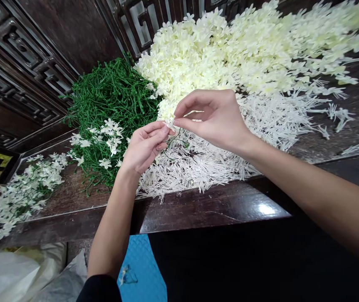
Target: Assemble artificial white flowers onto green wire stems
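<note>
My left hand (148, 144) and my right hand (212, 117) meet over the bench, both with fingers pinched together. Between their fingertips is a small white artificial flower (170, 123), partly hidden by the fingers. Below them spreads a pile of thin white plastic flower pieces (204, 167). Behind my left hand lies a heap of green plastic stems (113, 94), with several white flowers (105, 163) on its near side. Beyond my right hand rises a large mound of cream-white petals (217, 54).
A dark wooden bench (204, 209) carries the piles, with a carved lattice back (44, 63) behind. A cluster of white flowers on green stems (28, 193) lies at the far left end. Pale plastic bags (37, 272) stand below, next to a blue surface (141, 256).
</note>
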### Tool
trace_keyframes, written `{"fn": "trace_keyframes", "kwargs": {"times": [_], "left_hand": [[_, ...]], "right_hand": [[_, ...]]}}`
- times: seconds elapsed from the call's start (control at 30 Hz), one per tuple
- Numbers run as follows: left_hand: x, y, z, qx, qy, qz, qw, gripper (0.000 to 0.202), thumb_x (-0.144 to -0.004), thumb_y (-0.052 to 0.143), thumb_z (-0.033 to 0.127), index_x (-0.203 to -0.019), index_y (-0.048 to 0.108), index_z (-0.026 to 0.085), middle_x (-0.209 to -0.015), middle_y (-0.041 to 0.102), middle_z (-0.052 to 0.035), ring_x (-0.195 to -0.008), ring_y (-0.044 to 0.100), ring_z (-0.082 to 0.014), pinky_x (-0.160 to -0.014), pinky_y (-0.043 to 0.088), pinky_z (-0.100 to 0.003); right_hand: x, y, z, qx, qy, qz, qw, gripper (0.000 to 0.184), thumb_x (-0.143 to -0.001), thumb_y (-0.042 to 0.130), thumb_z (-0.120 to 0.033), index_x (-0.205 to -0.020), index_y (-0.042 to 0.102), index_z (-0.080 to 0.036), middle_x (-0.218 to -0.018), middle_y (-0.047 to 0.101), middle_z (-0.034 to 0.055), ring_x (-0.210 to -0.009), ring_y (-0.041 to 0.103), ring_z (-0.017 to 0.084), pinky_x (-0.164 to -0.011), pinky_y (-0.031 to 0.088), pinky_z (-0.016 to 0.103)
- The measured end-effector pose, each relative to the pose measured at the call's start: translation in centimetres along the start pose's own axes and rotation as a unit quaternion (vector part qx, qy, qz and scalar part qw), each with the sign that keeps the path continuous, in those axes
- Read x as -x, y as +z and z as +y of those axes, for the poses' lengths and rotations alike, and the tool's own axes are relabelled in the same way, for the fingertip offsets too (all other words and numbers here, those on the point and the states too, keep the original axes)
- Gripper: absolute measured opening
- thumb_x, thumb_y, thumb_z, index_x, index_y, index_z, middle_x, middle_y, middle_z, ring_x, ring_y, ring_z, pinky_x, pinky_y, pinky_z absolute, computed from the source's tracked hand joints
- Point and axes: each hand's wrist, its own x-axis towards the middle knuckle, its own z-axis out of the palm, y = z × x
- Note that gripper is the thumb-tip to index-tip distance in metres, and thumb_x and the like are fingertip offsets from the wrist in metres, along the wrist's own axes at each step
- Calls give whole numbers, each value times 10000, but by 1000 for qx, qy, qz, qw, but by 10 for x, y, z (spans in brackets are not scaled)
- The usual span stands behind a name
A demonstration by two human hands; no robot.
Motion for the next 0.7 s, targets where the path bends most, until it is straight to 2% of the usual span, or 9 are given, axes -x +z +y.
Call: {"fn": "trace_keyframes", "kwargs": {"times": [0.23, 0.4, 0.57, 0.7], "left_hand": [[0, -2, -1, 7, 9, 27, 1000, 116, -704, 836, 120, -788, 757, 137, -672, 658, 17, -579, 554, -17, -523, 456, -102], [-1, -2, -1, -29, 15, 49, 998, 146, -656, 870, 155, -755, 763, 161, -660, 684, 9, -549, 561, -27, -494, 450, -115], [0, -1, -2, -64, 29, 43, 997, 162, -640, 879, 192, -752, 763, 176, -663, 689, 13, -541, 558, -28, -496, 449, -120], [1, -1, -1, -59, 45, 52, 996, 186, -607, 900, 214, -724, 761, 174, -642, 667, 21, -531, 532, -22, -499, 447, -116]], "right_hand": [[1, 0, 2, 49, -47, -44, 997, 34, -791, 711, -161, -808, 718, -190, -836, 740, 22, -771, 684, 174, -756, 600, 361], [2, -3, -2, 69, -17, -100, 992, 133, -830, 665, -161, -761, 731, -254, -841, 741, 11, -786, 683, 195, -752, 574, 386], [2, -3, -3, 84, 11, -86, 993, 97, -815, 685, -194, -763, 747, -247, -827, 744, 13, -748, 676, 201, -731, 576, 400], [1, -3, -5, 76, 42, -93, 992, 61, -813, 708, -201, -784, 745, -240, -845, 748, 25, -763, 686, 206, -782, 590, 400]]}}
